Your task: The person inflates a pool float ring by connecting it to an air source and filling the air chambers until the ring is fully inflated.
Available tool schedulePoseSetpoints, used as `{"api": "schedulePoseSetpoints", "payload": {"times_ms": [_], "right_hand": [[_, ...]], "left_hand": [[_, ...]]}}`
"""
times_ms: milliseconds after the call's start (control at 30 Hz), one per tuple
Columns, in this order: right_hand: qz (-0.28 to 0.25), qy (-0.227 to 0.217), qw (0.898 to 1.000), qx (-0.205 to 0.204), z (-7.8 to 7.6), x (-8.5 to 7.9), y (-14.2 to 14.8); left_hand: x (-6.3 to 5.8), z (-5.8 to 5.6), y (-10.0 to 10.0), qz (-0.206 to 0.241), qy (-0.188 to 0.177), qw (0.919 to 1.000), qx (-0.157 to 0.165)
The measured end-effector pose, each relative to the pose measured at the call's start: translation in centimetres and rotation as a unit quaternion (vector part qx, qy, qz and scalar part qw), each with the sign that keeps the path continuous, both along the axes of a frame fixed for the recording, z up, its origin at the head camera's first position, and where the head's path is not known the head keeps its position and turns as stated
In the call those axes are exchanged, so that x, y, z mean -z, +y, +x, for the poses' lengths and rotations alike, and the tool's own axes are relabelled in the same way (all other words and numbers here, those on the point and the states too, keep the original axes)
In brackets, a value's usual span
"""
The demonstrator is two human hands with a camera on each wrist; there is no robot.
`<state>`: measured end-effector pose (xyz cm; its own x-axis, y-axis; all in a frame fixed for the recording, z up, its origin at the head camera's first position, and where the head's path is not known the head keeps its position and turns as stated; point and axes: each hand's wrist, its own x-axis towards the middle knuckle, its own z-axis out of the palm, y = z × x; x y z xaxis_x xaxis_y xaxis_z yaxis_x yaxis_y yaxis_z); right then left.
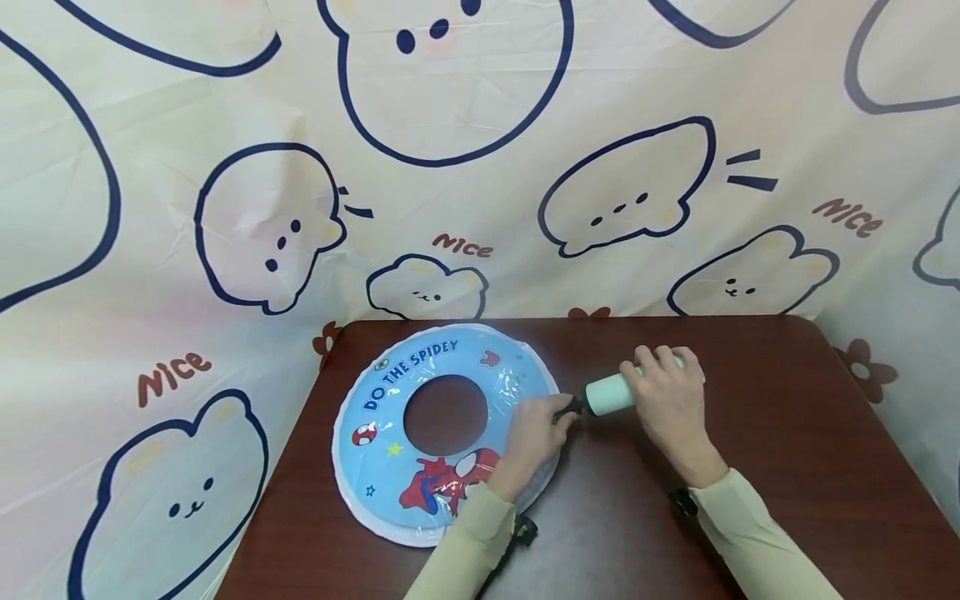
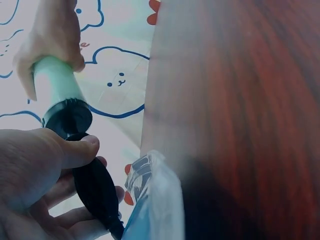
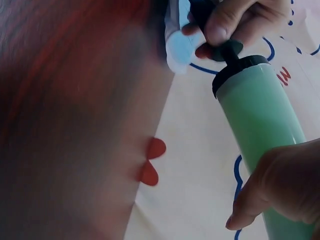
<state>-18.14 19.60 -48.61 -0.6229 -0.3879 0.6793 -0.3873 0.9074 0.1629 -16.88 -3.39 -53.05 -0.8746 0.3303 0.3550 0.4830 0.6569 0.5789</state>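
Note:
A hand air pump with a pale green barrel [image 1: 611,395] is held above the table, to the right of an inflated blue swim ring. My right hand [image 1: 670,404] grips the barrel, its fingers wrapped over the top. The left hand [image 1: 531,437] holds the pump's black handle [image 2: 95,185], the thumb lying across it in the left wrist view. Only a short length of black rod shows between handle and barrel. The swim ring [image 1: 378,450] lies flat with a red and blue cartoon figure and lettering; the left hand and forearm cover part of its right side.
The dark brown wooden table [image 1: 810,467] extends to the right and in front of the ring. Behind it hangs a pale cloth [image 1: 442,200] printed with cartoon outlines. Dark wrist devices [image 1: 682,502] sit at both sleeve cuffs.

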Motion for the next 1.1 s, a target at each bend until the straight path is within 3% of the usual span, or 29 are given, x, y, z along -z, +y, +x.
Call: {"api": "schedulePoseSetpoints", "payload": {"times_ms": [167,367,567,867,1100], "right_hand": [[0.001,-0.006,1.0,0.0,0.1,1.0,-0.8],[-0.002,0.021,1.0,-0.013,-0.4,1.5,-0.3],[-0.016,0.016,1.0,-0.02,-0.7,0.5,2.3],[-0.007,0.022,1.0,-0.005,-0.3,-2.2,5.6],[-0.023,0.027,0.999,0.016,-0.5,-2.7,7.2]], "left_hand": [[0.1,0.0,0.1,-0.011,0.012,0.9999,0.0],[0.1,-0.1,0.3,0.0,0.015,0.9999,-0.002],[0.4,0.0,0.5,0.022,0.016,0.9996,0.004],[0.1,0.1,0.8,-0.006,0.02,0.9998,-0.005],[0.2,0.1,0.7,-0.032,0.05,0.9982,-0.012]]}}
